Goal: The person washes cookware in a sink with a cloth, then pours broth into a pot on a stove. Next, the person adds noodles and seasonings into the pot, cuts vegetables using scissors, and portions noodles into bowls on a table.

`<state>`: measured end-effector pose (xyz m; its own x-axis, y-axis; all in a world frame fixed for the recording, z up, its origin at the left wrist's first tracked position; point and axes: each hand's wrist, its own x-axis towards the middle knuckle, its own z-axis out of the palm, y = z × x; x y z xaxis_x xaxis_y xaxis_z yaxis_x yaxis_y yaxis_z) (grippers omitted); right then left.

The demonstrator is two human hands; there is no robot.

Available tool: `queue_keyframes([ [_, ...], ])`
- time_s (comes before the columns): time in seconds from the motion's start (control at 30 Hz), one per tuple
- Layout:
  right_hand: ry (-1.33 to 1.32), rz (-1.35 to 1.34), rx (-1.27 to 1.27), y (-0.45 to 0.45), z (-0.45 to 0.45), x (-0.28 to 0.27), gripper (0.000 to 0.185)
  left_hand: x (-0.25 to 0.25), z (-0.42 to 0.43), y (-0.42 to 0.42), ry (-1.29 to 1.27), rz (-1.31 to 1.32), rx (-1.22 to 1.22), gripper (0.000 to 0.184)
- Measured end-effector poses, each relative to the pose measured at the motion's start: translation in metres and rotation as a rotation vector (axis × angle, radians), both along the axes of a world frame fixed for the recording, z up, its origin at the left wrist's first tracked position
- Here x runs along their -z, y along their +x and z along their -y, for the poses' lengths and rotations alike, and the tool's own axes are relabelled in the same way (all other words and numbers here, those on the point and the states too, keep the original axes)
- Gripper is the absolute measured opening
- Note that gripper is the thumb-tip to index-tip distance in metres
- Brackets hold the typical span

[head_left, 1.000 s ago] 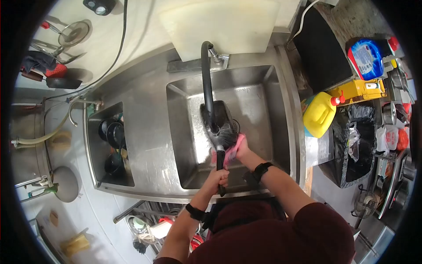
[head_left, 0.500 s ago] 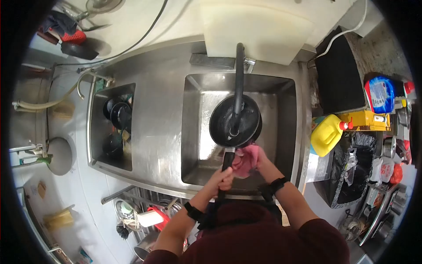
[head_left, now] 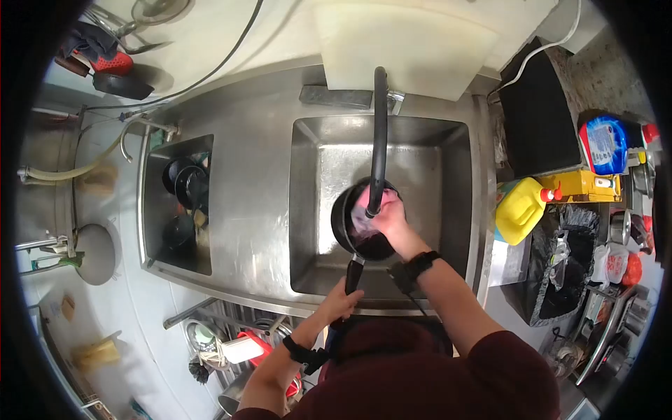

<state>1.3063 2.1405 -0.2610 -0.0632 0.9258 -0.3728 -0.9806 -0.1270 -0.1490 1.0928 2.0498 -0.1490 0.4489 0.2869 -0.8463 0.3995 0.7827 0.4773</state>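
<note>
A black frying pan (head_left: 343,227) is tilted over the large sink basin (head_left: 448,210). My left hand (head_left: 340,303) is closed round the pan's black handle (head_left: 354,274). My right hand (head_left: 393,222) reaches inside the pan, pressing a pink cloth (head_left: 362,218) against its inner surface; the fingers are partly hidden. The black faucet (head_left: 380,133) arches over the basin, its spout end just above the cloth and my right hand. Whether water is running I cannot tell.
A smaller basin (head_left: 157,210) at left holds several dark pans (head_left: 187,183). To the right stand a yellow pump bottle (head_left: 520,210), a blue-labelled container (head_left: 605,145) and a bin with a black liner (head_left: 539,287). A white board (head_left: 406,49) leans behind the faucet.
The pan has moved down, nearer to me, and tilted. My right hand has brought the pink cloth from the pan's near outer side into the pan. My left hand keeps the handle, slightly lower.
</note>
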Motion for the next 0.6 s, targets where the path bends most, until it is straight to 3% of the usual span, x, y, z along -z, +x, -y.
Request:
queue_keyframes([
  [0.03,-0.132,-0.188,0.077,-0.012,-0.012,0.029,0.018,0.000,0.000,-0.001,-0.047,0.018,0.004,0.031],
  [0.1,-0.524,-0.111,0.122,-0.030,-0.012,0.014,0.010,0.002,0.005,-0.005,-0.152,0.051,0.006,0.032],
  [0.17,-0.300,-0.152,0.048,-0.044,-0.002,0.005,0.007,0.007,0.004,-0.010,-0.123,0.054,0.071,0.033],
  [0.23,-0.420,0.072,-0.127,-0.061,0.008,-0.003,0.008,0.007,-0.001,-0.015,-0.098,0.052,0.085,0.032],
  [0.3,-0.279,0.361,-0.343,-0.077,0.031,0.008,0.022,0.004,-0.009,-0.019,-0.082,0.042,0.055,0.028],
  [0.37,0.024,1.025,-0.913,-0.060,0.045,0.007,0.034,-0.004,-0.020,-0.024,-0.154,0.072,0.004,0.026],
  [0.43,0.481,1.722,-1.043,-0.043,0.065,0.030,0.038,-0.008,-0.022,-0.029,-0.220,0.080,-0.043,0.023],
  [0.5,0.785,2.003,-1.263,-0.020,0.062,0.009,0.036,-0.010,-0.017,-0.035,-0.284,0.074,-0.079,0.019],
  [0.53,0.805,1.985,-1.324,-0.007,0.050,-0.025,0.033,-0.011,-0.015,-0.037,-0.307,0.085,-0.041,0.019],
  [0.57,0.857,2.218,-1.368,0.005,0.049,-0.015,0.026,-0.013,-0.012,-0.040,-0.331,0.096,-0.005,0.019],
  [0.6,1.143,2.321,-1.014,0.017,0.045,0.014,0.022,-0.015,-0.010,-0.042,-0.357,0.106,0.026,0.019],
])
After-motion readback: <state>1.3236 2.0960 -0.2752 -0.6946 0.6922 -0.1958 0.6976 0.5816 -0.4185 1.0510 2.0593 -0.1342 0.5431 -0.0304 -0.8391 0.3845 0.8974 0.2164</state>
